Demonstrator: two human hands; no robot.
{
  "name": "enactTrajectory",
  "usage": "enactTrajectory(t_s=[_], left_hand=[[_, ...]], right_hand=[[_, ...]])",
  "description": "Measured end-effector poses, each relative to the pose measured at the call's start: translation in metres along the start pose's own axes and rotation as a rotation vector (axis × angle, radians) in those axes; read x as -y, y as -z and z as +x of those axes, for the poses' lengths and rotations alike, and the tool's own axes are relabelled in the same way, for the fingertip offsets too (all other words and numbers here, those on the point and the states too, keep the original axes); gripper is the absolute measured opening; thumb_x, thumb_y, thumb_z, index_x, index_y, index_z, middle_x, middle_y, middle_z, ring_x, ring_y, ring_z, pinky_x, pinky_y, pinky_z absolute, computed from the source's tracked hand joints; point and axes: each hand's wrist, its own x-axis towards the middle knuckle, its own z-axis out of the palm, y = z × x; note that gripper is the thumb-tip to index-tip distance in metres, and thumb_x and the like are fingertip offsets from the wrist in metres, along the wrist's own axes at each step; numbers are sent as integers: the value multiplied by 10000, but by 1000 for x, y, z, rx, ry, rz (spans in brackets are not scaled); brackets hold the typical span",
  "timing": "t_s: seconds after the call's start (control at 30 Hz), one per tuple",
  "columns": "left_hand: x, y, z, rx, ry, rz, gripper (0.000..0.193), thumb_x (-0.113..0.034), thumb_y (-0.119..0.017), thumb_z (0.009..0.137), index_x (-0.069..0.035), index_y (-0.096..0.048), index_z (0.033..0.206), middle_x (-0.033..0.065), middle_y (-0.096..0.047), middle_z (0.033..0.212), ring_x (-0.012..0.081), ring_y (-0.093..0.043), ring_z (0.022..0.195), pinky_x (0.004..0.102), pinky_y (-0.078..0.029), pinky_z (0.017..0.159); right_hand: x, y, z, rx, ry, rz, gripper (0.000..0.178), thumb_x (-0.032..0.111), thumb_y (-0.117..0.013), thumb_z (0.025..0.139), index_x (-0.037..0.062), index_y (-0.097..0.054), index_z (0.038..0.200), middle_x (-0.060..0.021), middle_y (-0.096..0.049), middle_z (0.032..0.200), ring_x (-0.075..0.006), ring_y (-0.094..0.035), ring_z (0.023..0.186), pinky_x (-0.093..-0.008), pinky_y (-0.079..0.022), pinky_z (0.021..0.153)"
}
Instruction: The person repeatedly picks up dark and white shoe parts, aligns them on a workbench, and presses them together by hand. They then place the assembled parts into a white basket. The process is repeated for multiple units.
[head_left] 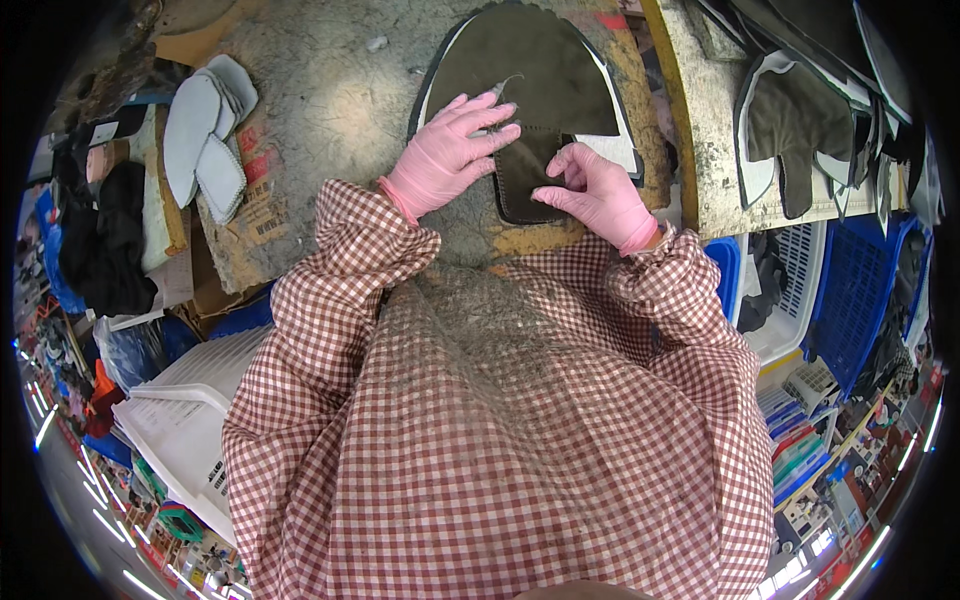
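A dark olive, suede-like cut piece [545, 65] with a rounded top lies on the worn work surface. White material and a darker layer show along its edges. From its lower middle a narrow dark tab [522, 195] with a stitched edge extends toward me. My left hand [455, 150], in a pink glove, rests flat on the piece's left side, fingers spread. Over the tab's right side is my right hand [595, 195], also gloved in pink. Its thumb and forefinger are bent with a gap between the tips. A fine loose thread curls near my left fingertips.
Pale grey padded pieces [205, 130] lie in a pile at the left. Similar dark shaped pieces [800, 125] are stacked on the right-hand surface. A white crate [795, 280] and a blue crate [860, 300] stand below right; a white plastic bin [190, 400] stands lower left.
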Motion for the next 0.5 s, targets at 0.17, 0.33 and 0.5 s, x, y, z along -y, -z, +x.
enactTrajectory(t_s=[0.17,0.33,0.5], left_hand=[[2,-10,-3,-12,10,3,548,-81,-732,818,-178,-640,1349,59,-532,1469,293,-426,1424,482,-287,1214],[-13,16,7,47,35,-13,517,20,-653,815,-98,-647,1318,89,-540,1453,312,-445,1405,462,-323,1196],[-55,26,-2,-409,39,8,415,-48,-625,802,-45,-673,1214,115,-621,1305,288,-571,1249,412,-427,1124]], right_hand=[[-3,1,-5,-67,56,36,326,169,-839,823,72,-590,1010,29,-500,726,-79,-459,654,-247,-457,623],[-3,0,0,-38,14,-1,328,145,-839,824,61,-585,1014,43,-516,755,-57,-470,681,-227,-472,656],[10,-2,-4,-74,25,-97,350,190,-836,822,73,-577,1026,0,-550,777,-104,-529,686,-260,-494,658]])
